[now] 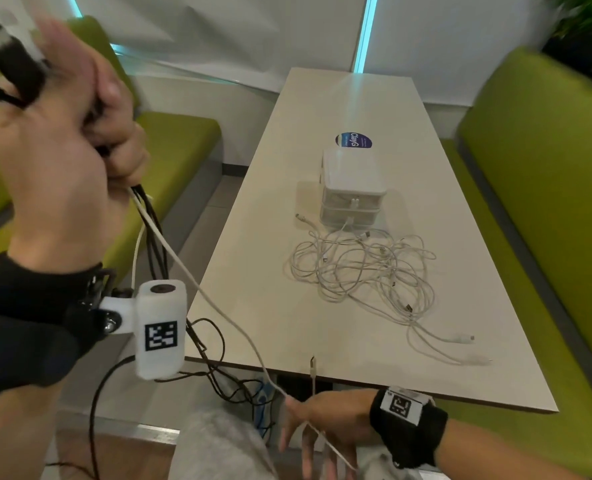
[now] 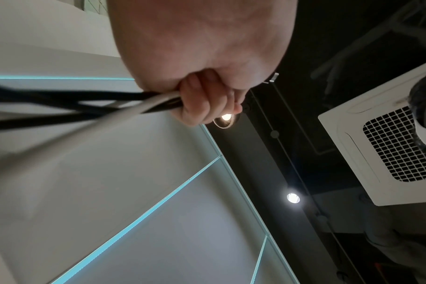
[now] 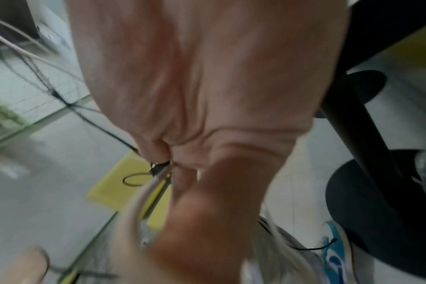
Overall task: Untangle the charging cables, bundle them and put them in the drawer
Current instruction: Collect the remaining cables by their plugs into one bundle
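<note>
My left hand point(image 1: 114, 140) is raised high at the upper left and grips a bundle of black cables point(image 1: 154, 230) together with one white cable point(image 1: 218, 306). Black plugs point(image 1: 7, 57) stick out above the fist. The left wrist view shows the fingers point(image 2: 207, 100) curled round the black strands point(image 2: 61, 96) and the white one point(image 2: 134, 109). The white cable runs taut down to my right hand point(image 1: 315, 420), below the table's front edge, and passes between its downward-pointing fingers point(image 3: 182, 178). A tangle of white cables point(image 1: 364, 271) lies on the table point(image 1: 253, 271) before a small white drawer unit point(image 1: 351, 188), its drawers closed.
Green benches flank the table on the left point(image 1: 170, 140) and right point(image 1: 530, 202). Loose black cables point(image 1: 211, 358) hang off the table's near left corner to the floor. A white plug point(image 1: 312, 367) dangles at the front edge. A black table base point(image 3: 365, 192) stands below.
</note>
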Demonstrator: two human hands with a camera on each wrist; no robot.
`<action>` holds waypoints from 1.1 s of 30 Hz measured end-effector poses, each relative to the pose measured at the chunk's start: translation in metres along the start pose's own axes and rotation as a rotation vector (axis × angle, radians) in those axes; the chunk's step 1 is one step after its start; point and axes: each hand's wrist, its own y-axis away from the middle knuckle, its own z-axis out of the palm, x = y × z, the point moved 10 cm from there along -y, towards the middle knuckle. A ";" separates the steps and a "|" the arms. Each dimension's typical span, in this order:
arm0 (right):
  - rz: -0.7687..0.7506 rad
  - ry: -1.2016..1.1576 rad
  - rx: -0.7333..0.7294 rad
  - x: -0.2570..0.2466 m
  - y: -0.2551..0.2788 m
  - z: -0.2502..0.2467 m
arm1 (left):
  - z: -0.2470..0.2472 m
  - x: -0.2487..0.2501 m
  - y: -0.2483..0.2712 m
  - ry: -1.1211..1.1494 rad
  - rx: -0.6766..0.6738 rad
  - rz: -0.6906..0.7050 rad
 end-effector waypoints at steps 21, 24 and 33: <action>0.107 0.014 0.115 0.010 -0.009 -0.011 | 0.018 -0.023 -0.001 0.100 0.020 -0.073; -0.160 0.389 0.386 -0.031 0.009 -0.033 | 0.027 -0.025 0.005 0.140 0.007 -0.089; -0.374 0.669 0.845 -0.068 0.088 -0.085 | 0.096 -0.077 0.061 0.073 -0.185 -0.197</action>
